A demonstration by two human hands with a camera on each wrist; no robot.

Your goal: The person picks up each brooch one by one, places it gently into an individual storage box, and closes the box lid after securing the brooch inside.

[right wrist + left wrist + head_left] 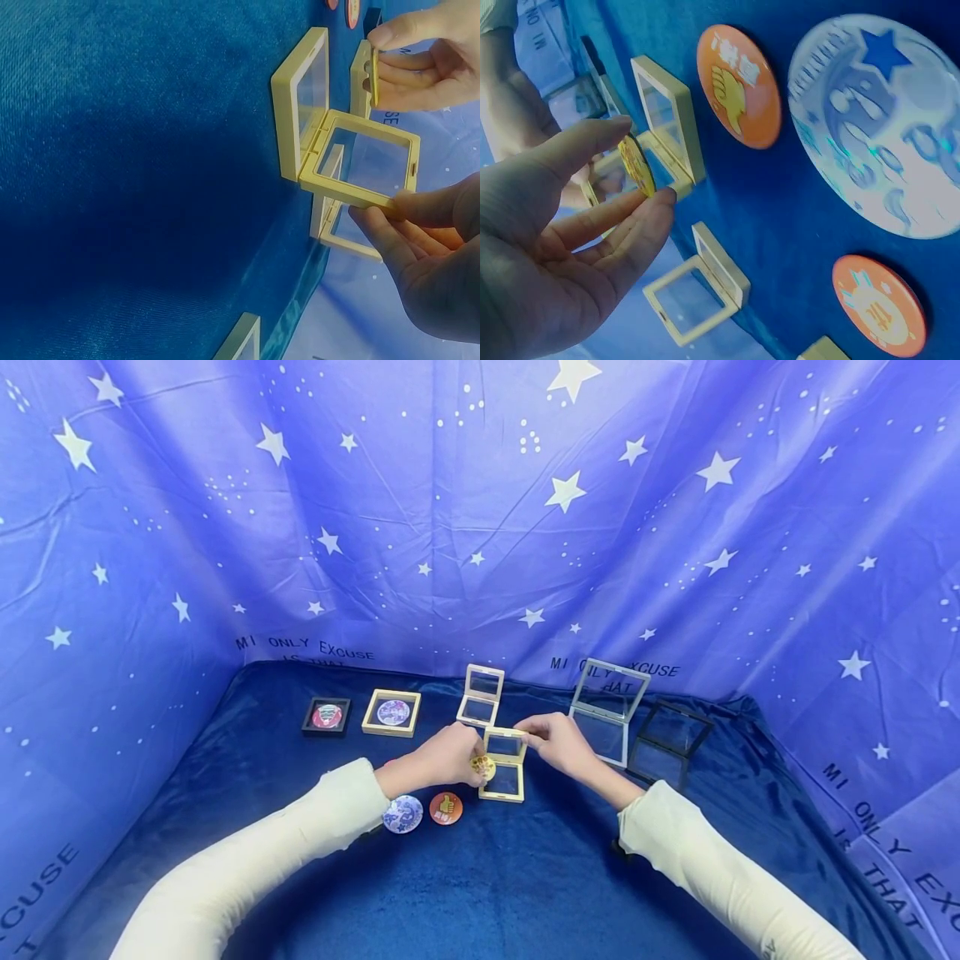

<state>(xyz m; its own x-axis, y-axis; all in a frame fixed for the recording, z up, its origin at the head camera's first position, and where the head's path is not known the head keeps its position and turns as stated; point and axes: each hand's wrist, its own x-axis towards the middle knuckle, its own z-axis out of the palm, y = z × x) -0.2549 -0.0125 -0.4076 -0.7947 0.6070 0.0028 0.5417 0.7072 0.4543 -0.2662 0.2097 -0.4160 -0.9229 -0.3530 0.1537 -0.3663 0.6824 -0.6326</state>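
Note:
Between thumb and fingertips, my left hand [452, 755] pinches a small round yellow badge [636, 165] by its edge. The badge is held up beside a cream-yellow display frame [502, 782], which stands on the cloth with its lid raised. My right hand [558, 743] pinches the side of that raised lid [375, 154] between thumb and forefinger. Clear film fills both halves of the frame. Near my left wrist lie a large blue-and-white badge [402, 814] and an orange thumbs-up badge [446, 808]. Another orange badge [879, 305] shows in the left wrist view.
Behind my hands stands an opened pale frame [480, 695]. Farther right are an opened white frame [609, 710] and an opened black one [670, 743]. At the left sit a black frame [326, 717] and a wooden-coloured frame [392, 712], each with a badge inside. Blue cloth [480, 893] covers the table.

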